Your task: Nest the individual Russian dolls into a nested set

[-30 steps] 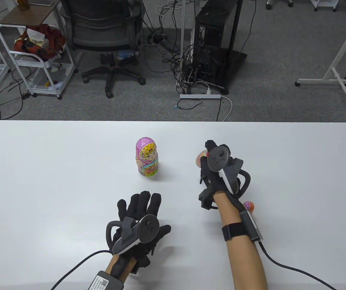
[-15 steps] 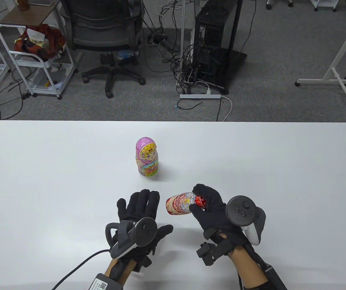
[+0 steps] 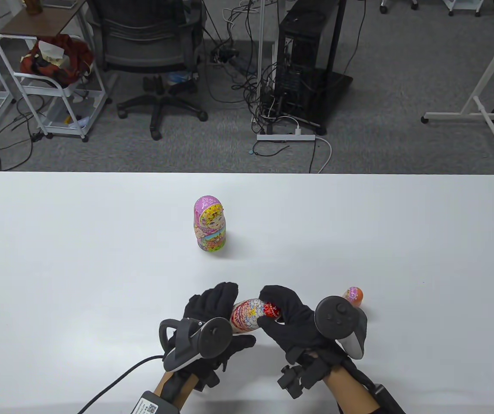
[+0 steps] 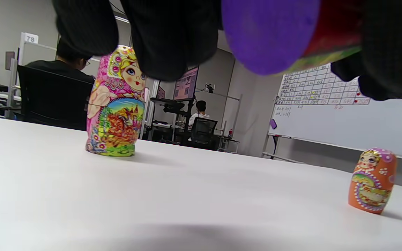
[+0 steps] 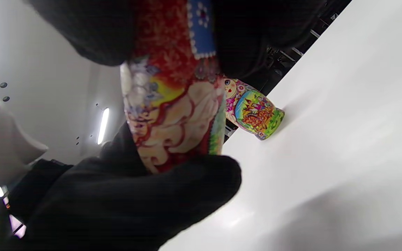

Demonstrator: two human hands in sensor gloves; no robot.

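Both hands, left [image 3: 212, 317] and right [image 3: 287, 321], grasping red doll [image 3: 249, 315], "78" tag [image 4: 30, 38] behind

Red doll [image 3: 252, 315] sideways between left hand [image 3: 212, 312] and right hand [image 3: 290, 321].

Left hand [image 3: 212, 319] now closed around base of red doll [image 3: 251, 315]; right hand [image 3: 287, 321] brought it nearer.

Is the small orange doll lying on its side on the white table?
No: in the left wrist view the small orange doll stands upright on its base on the white table, apart from both hands.
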